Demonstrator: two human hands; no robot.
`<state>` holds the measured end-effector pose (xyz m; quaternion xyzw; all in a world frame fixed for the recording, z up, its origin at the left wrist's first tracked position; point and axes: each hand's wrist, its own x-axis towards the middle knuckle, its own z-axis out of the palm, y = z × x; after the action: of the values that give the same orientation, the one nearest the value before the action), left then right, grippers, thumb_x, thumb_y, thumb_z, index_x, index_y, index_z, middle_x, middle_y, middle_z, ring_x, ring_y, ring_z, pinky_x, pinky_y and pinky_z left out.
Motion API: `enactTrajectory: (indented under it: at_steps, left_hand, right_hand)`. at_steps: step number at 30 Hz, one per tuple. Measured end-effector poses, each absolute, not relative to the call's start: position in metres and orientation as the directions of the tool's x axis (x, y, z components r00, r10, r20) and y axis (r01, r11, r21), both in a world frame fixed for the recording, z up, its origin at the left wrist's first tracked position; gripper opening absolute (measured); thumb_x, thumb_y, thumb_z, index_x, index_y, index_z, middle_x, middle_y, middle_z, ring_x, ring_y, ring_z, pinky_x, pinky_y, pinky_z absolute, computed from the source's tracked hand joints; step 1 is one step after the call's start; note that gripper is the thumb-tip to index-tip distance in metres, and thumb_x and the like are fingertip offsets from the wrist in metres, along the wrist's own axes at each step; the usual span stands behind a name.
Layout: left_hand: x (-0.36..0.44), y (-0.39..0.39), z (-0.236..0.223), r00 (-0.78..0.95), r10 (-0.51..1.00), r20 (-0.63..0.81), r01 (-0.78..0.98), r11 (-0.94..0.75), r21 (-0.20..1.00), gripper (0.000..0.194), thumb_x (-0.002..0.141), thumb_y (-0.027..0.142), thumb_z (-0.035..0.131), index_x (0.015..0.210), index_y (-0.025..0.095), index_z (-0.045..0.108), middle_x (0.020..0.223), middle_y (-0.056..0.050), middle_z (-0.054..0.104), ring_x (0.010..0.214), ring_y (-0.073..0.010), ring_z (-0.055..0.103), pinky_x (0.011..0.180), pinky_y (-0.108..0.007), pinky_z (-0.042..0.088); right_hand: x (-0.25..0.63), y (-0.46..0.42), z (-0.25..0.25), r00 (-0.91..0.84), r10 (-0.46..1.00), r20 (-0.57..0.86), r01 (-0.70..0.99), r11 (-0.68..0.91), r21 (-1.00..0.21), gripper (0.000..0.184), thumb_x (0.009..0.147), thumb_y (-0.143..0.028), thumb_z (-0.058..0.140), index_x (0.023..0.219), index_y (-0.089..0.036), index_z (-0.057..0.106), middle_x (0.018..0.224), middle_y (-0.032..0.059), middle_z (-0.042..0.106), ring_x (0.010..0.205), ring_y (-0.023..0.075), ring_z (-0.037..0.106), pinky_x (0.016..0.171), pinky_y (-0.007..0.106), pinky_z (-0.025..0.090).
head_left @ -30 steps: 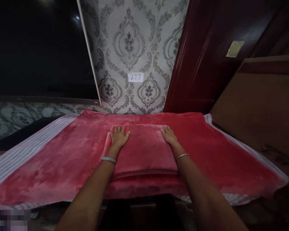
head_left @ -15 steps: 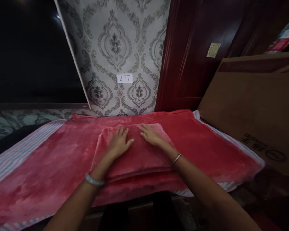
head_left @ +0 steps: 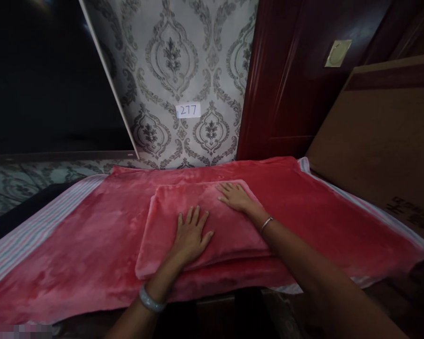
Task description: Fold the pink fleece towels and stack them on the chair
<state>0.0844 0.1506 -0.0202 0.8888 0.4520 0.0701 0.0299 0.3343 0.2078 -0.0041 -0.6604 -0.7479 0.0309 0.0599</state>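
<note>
A folded pink plush cloth point(head_left: 212, 230) lies as a flat, roughly rectangular bundle near the front edge of a larger red-pink plush blanket point(head_left: 88, 230). My left hand point(head_left: 191, 235) rests flat on the bundle's near middle, fingers spread and pointing away from me. Farther back, my right hand point(head_left: 235, 197) lies palm down at the bundle's far right part, its fingers stretched toward the left. Both palms touch the top of the cloth, and neither hand grips it.
Striped edging point(head_left: 53, 219) shows along the blanket's left side. A dark screen point(head_left: 49, 84) stands at the back left, before patterned wallpaper point(head_left: 176, 52) bearing a "277" label point(head_left: 188, 110). A large cardboard box point(head_left: 381, 132) borders the right, beside a dark red wooden panel point(head_left: 286, 84).
My left hand has slid toward me and a little right over the folded cloth. The right hand stays near the bundle's far right part. The view has shifted slightly.
</note>
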Motion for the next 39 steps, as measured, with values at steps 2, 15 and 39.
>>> enactTrajectory:
  at_steps: [2,15,39]
  left_hand:
    - [0.084,0.15,-0.021,0.579,0.808,0.108,0.799,-0.589,0.123,0.064,0.101,0.052,0.04,0.159,0.026,0.036,0.169,-0.013,0.025,0.157,-0.035,0.019,0.123,-0.067,0.015]
    - [0.083,0.15,-0.021,0.577,0.806,0.128,0.791,-0.591,0.155,0.063,0.101,0.053,0.04,0.159,0.028,0.037,0.169,-0.011,0.026,0.157,-0.0326,0.019,0.124,-0.065,0.016]
    - [0.024,0.098,-0.059,0.376,0.808,0.453,0.902,-0.432,0.021,0.054,0.091,0.04,0.061,0.144,0.029,0.06,0.157,-0.014,0.049,0.146,-0.0463,0.038,0.113,-0.073,0.03]
  right_hand:
    - [0.352,0.212,-0.009,0.02,0.999,0.04,0.989,-0.014,-0.149,0.061,0.105,-0.052,0.034,0.161,-0.028,0.032,0.17,0.0056,0.023,0.156,0.0279,0.02,0.125,0.054,0.02]
    - [0.367,0.212,-0.019,0.272,0.962,0.009,0.925,-0.259,-0.278,0.061,0.106,-0.052,0.026,0.162,-0.028,0.028,0.172,0.0059,0.016,0.156,0.0323,0.019,0.119,0.061,0.029]
    - [0.268,0.249,0.006,-0.23,0.972,-0.041,0.967,0.223,-0.12,0.06,0.106,-0.054,0.03,0.162,-0.034,0.027,0.171,0.0011,0.021,0.157,0.0256,0.019,0.126,0.052,0.015]
